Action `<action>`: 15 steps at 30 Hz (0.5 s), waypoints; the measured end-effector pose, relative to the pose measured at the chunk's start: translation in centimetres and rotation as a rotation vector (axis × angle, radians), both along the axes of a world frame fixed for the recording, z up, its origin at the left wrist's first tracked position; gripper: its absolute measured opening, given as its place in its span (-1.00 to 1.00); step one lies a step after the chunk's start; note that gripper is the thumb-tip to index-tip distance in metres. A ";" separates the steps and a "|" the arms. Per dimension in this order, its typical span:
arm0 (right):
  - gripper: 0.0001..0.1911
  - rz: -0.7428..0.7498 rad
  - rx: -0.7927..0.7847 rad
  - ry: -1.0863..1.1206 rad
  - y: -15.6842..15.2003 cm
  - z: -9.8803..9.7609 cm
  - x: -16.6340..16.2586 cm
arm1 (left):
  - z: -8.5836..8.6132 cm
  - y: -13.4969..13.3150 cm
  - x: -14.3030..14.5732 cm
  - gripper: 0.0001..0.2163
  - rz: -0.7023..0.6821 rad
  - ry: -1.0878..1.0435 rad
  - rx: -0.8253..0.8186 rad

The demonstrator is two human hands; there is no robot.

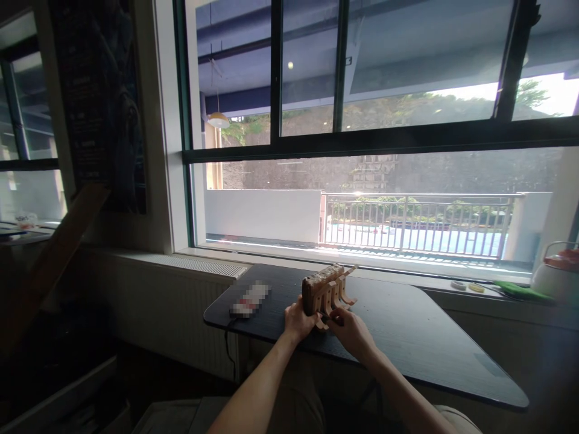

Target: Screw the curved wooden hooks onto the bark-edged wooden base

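A wooden model made of flat laser-cut pieces stands on the dark table in front of the window. My left hand grips its near left end, fingers closed round it. My right hand is at the model's lower front edge, fingers pinched on a small wooden part there.
A flat device with a cable lies on the table's left end. On the window sill to the right are a green item, two small rings and a white pot with an orange lid. A radiator stands under the window.
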State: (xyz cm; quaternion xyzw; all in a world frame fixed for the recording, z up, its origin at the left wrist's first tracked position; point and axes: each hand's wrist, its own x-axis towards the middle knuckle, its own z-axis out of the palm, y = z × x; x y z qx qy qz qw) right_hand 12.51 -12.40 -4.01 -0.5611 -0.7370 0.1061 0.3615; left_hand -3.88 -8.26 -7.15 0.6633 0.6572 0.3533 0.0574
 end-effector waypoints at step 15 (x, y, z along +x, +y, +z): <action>-0.77 0.027 0.106 -0.145 -0.5 -0.4 -0.2 | -0.4 0.4 0.0 -0.59 -0.004 -0.011 0.017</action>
